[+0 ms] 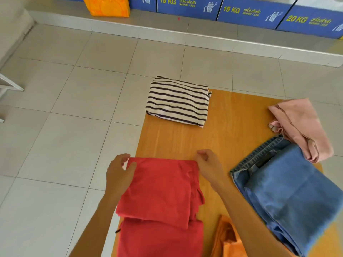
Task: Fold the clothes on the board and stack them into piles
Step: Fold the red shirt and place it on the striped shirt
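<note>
A red garment (159, 197) lies on the near left of the wooden board (232, 127), its far half doubled back over the near half. My left hand (118, 175) pinches the fold's far left corner between thumb and fingers. My right hand (209, 167) grips the far right corner. A folded black-and-white striped top (176, 102) rests at the board's far left corner. Blue jeans (289, 190) lie folded on the right, with a pink garment (300, 127) loosely folded beyond them. An orange cloth (228, 240) lies crumpled at the near edge under my right forearm.
The board stands over a pale tiled floor (74, 108). Blue washer panels (250, 10) line a raised step at the back, with an orange bag (107, 5) on it. A white frame (9, 86) juts in at the far left.
</note>
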The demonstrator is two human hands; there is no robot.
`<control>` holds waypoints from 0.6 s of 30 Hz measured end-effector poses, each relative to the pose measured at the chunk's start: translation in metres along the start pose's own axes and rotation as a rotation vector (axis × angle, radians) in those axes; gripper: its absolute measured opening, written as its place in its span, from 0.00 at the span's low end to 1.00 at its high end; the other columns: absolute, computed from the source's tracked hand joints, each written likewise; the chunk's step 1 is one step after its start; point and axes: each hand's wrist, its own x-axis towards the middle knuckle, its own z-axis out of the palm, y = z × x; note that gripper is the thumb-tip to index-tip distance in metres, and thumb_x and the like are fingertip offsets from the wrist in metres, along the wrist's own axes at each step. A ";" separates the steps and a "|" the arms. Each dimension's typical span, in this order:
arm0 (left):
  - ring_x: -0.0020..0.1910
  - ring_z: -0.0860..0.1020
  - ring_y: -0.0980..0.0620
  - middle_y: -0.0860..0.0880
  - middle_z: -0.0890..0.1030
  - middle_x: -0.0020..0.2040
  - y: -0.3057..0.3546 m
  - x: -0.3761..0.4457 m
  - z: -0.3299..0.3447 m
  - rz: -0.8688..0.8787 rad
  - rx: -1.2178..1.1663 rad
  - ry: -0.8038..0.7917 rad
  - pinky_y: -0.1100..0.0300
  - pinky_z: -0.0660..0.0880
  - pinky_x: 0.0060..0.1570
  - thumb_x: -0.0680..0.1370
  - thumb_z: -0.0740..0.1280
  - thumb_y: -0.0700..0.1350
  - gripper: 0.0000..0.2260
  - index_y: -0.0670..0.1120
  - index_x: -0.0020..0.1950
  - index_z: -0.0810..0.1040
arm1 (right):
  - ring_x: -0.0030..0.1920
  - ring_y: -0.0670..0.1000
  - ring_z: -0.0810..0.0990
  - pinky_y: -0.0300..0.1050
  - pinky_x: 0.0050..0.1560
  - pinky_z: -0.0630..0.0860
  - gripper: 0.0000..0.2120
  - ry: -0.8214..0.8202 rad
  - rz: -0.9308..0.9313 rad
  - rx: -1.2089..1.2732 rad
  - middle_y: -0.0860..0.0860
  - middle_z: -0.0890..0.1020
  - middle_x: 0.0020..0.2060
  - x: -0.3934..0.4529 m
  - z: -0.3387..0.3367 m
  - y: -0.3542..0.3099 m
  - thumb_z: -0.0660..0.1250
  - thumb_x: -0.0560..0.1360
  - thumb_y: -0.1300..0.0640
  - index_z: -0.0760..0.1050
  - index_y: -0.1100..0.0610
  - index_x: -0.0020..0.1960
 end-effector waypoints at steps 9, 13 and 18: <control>0.52 0.78 0.45 0.47 0.79 0.55 -0.032 -0.061 -0.003 -0.208 0.083 -0.069 0.50 0.77 0.53 0.72 0.73 0.59 0.28 0.42 0.64 0.75 | 0.61 0.51 0.80 0.51 0.60 0.79 0.50 -0.107 0.074 -0.060 0.46 0.78 0.62 -0.102 0.020 0.043 0.73 0.59 0.25 0.65 0.52 0.72; 0.50 0.84 0.45 0.44 0.84 0.53 -0.019 -0.068 -0.003 -0.325 -0.229 -0.270 0.51 0.81 0.48 0.68 0.77 0.58 0.29 0.43 0.63 0.78 | 0.65 0.51 0.78 0.50 0.64 0.76 0.47 -0.168 0.049 0.005 0.46 0.77 0.65 -0.114 0.033 0.041 0.75 0.63 0.31 0.65 0.51 0.74; 0.49 0.84 0.43 0.45 0.84 0.53 -0.003 -0.077 0.000 -0.233 -0.275 -0.302 0.47 0.82 0.48 0.73 0.75 0.54 0.24 0.45 0.64 0.77 | 0.63 0.52 0.78 0.52 0.65 0.75 0.27 -0.135 -0.076 -0.014 0.47 0.79 0.63 -0.113 0.027 0.030 0.70 0.75 0.45 0.70 0.50 0.71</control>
